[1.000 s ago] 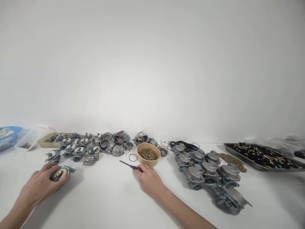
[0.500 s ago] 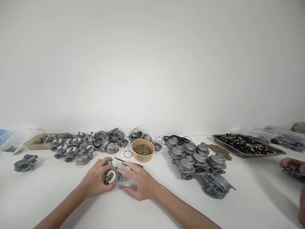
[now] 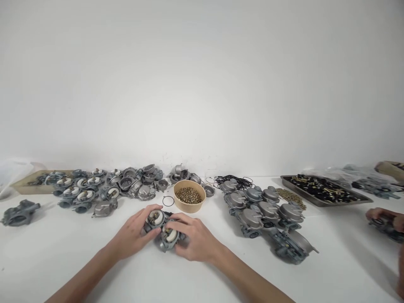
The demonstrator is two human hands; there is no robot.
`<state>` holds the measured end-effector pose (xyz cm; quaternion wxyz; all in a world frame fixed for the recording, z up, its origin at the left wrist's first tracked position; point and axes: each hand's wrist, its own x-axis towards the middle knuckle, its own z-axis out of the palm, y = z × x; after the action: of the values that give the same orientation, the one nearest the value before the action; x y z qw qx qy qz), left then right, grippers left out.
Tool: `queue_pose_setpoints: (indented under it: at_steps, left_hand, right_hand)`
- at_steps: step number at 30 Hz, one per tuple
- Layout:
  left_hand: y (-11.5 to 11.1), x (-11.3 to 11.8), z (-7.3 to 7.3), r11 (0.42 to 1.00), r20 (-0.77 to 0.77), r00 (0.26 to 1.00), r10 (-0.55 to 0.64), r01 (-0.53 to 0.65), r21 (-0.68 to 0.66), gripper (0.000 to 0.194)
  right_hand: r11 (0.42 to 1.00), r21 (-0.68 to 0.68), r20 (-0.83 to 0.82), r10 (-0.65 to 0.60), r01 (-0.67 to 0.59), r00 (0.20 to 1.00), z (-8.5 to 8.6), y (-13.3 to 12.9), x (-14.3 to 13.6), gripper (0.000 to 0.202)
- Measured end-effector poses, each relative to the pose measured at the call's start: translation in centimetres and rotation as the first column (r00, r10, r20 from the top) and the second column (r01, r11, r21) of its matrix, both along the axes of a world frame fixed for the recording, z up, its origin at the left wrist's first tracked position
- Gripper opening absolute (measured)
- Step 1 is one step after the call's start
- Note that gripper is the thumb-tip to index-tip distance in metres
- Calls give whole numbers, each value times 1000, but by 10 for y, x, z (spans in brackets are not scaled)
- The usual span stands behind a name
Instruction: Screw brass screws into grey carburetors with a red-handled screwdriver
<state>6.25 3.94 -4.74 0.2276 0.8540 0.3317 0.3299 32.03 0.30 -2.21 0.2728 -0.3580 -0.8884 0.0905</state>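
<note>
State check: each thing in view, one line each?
Left hand: closed on carburetor part, on the table.
Right hand: gripping the same part.
Paper bowl: upright, full of screws.
Metal tray: flat, loaded with dark parts.
Capped carburetors: lined in rows.
Another person's hand: on a part.

Matt grey cast-metal carburetor [image 3: 164, 230]; smooth white table [image 3: 63, 261]; paper bowl [image 3: 189, 205].
</note>
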Motion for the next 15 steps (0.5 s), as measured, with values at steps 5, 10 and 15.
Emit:
queue_pose_setpoints:
  at_steps: [5, 10, 15]
  left_hand:
    - [3, -3, 0, 994, 75, 997, 14, -6, -107, 43]
    - [9, -4, -9, 999, 94, 995, -24, 28, -46, 50]
    - [16, -8, -15, 1000, 113, 993, -23, 21, 14, 49]
  right_hand:
    - [968, -237, -199, 28, -76, 980, -2, 7, 5, 45]
    - [948, -314, -153, -4, -45, 988, 4, 5, 5, 51]
    - [954, -290, -115, 37, -70, 993, 9, 2, 5, 52]
